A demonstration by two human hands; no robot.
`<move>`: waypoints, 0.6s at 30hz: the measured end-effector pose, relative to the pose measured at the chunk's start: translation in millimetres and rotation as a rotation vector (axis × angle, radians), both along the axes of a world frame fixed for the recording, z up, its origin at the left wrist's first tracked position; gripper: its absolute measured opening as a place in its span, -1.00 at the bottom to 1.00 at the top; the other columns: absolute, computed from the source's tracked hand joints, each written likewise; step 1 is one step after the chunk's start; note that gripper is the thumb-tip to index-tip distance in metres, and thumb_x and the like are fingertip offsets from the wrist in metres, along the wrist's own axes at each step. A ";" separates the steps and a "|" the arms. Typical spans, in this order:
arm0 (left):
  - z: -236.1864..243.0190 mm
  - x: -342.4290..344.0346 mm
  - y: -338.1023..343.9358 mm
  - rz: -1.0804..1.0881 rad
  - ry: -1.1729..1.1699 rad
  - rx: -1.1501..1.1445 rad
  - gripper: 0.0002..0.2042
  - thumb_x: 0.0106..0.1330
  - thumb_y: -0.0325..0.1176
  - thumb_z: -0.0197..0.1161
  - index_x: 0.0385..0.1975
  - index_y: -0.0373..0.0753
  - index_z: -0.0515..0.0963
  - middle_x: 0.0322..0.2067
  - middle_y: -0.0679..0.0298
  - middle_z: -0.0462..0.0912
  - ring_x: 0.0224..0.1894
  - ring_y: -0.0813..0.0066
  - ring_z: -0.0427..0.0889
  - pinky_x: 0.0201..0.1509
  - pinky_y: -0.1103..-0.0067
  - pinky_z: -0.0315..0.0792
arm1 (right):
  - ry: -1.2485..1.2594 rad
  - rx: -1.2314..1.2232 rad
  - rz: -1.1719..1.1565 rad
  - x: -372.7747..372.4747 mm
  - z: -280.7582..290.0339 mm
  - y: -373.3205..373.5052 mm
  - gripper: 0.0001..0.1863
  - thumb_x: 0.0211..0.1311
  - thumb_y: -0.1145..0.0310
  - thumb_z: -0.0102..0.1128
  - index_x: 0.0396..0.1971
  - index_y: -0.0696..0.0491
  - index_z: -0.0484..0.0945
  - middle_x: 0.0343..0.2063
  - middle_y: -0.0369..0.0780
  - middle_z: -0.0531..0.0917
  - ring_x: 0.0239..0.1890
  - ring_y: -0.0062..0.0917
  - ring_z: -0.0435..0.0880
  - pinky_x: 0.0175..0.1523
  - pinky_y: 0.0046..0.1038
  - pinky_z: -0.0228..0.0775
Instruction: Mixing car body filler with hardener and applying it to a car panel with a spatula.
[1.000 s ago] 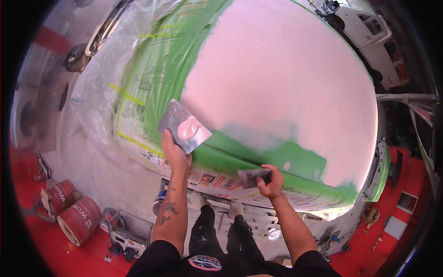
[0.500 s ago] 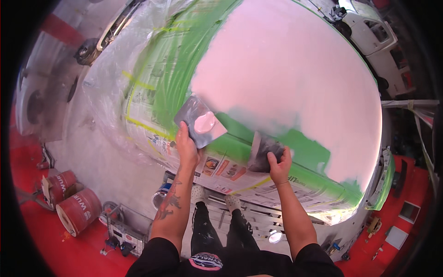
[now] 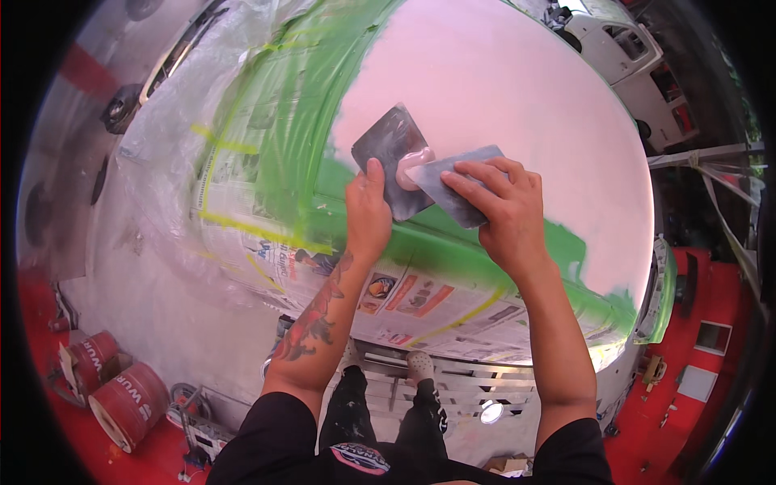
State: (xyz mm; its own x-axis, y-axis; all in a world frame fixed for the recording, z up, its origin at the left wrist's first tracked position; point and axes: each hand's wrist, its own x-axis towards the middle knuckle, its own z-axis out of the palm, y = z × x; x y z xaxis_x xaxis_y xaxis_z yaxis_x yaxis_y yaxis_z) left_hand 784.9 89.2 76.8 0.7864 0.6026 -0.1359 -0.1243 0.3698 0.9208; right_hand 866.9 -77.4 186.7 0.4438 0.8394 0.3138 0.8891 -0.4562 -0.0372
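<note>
A dark grey square filler spreader (image 3: 390,143) is gripped by its lower left edge in my left hand (image 3: 369,214), thumb on top. On its face sits a blob of pink body filler (image 3: 413,166). My right hand (image 3: 511,212) holds a second grey spreader (image 3: 443,194), fingers lying across its top. That spreader's left corner meets the filler blob. Both tools are above the near left part of a large curved panel (image 3: 501,89), coated in pale pink filler. Green paint (image 3: 453,234) shows along the panel's near edge.
Newspaper masking (image 3: 388,323) with yellow-green tape covers the near side, and clear plastic sheeting (image 3: 162,178) drapes the left. Red drums (image 3: 129,404) stand at lower left. A slatted platform (image 3: 477,384) is by my feet. A white vehicle (image 3: 638,73) is at far right.
My right hand has lifted its spreader up and left from the near edge to the filler. My left hand has moved farther and to the right, turning its spreader.
</note>
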 end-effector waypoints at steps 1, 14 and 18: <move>0.0 -0.1 1.6 -0.023 -0.017 0.015 -0.48 0.65 -0.02 -0.07 0.03 -0.46 0.57 -0.10 0.12 0.69 -0.11 0.45 0.66 -0.02 0.55 0.52 | 0.007 0.010 0.005 0.0 -2.1 2.6 -0.39 -0.10 0.63 0.26 0.00 -0.25 0.73 0.03 -0.47 0.70 0.08 -0.41 0.59 0.11 -0.26 0.25; 39.8 131.7 56.6 0.460 -0.694 -0.447 -0.58 0.63 -0.15 -0.06 0.10 -0.44 0.50 0.03 0.12 0.59 0.01 0.30 0.63 0.12 0.41 0.52 | 0.365 0.229 -0.001 62.2 9.7 -35.4 -0.34 -0.16 0.79 0.05 -0.01 -0.07 0.73 -0.01 -0.29 0.73 0.09 -0.31 0.64 0.19 -0.27 0.41; 26.7 157.9 104.8 0.713 -0.816 -0.340 -0.52 0.63 -0.13 -0.11 0.22 -0.47 0.40 0.18 0.07 0.50 0.19 0.20 0.54 0.29 0.28 0.45 | 0.551 0.393 -0.115 91.7 11.2 -33.6 -0.32 -0.04 0.86 -0.07 0.09 0.03 0.66 0.02 -0.16 0.70 0.11 -0.25 0.64 0.28 -0.36 0.41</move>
State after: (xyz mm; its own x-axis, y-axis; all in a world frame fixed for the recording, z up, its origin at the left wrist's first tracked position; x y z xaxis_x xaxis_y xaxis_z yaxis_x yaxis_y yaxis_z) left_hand 942.8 194.1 103.5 0.2076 0.9780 0.0179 -0.9232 0.1898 0.3342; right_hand 958.6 -111.0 197.9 0.7056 0.6475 0.2880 0.6396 -0.4068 -0.6522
